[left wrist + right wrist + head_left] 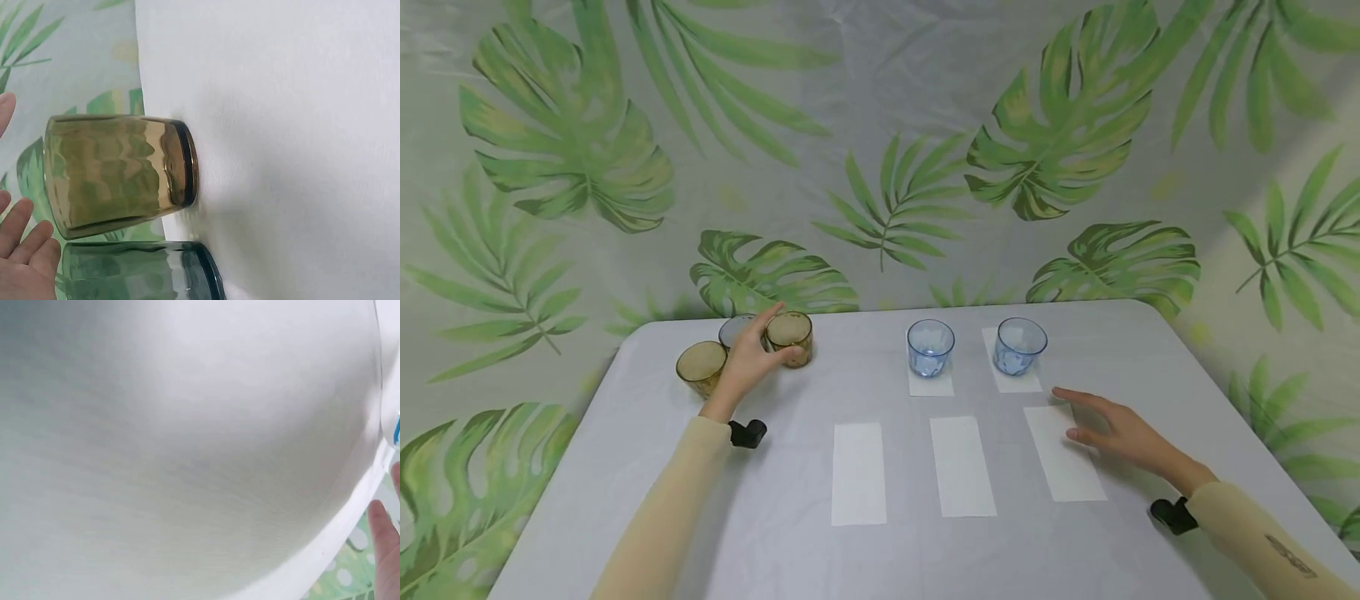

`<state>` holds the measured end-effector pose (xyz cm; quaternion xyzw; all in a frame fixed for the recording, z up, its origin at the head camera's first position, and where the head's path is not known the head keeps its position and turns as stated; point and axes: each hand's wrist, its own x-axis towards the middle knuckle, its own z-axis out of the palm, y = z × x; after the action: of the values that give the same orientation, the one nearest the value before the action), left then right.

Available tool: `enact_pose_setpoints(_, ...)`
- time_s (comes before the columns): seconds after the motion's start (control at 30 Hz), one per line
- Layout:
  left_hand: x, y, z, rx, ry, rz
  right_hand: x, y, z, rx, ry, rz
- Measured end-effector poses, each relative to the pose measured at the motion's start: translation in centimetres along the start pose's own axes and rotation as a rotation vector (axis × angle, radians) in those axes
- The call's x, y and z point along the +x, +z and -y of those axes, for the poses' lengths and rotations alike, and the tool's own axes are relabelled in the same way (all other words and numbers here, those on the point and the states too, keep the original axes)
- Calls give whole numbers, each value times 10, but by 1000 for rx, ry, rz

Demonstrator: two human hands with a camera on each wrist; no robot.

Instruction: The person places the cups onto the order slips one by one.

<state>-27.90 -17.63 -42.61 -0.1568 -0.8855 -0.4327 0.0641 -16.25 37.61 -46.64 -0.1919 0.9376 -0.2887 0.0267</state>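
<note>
While the left hand (748,360) spreads wide about an amber glass (790,331) at ten o'clock on the table (790,517), the right hand (1126,435), also wide, hovers over white paper (1062,462) at three.

you wear pale cream long sleeves (655,512), the right one bearing a narrow, dark, patterned mark (1291,557); small, rounded black devices (748,433) show beside both sleeves, while your left hand (751,363) and right hand (1126,437) are bare.
</note>
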Motion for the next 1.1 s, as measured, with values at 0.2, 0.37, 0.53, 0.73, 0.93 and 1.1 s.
enact_pose_setpoints(0.2,6,-2,3,19,-39,32,-12,2,2,-28,-43,-39)
enact_pose_setpoints(0.37,13,-4,4,54,-51,61,-21,4,2,-21,-81,-67)
enact_pose_setpoints(0.53,19,-5,4,95,-59,121,-29,5,3,-12,-73,-70)
enact_pose_setpoints(0.73,23,-5,4,158,-37,173,-35,5,3,-15,-85,-71)
enact_pose_setpoints(0.93,25,-5,1,202,-8,203,-39,5,4,-14,-94,-63)
enact_pose_setpoints(1.1,26,-4,0,237,10,215,-41,4,3,-15,-114,-58)
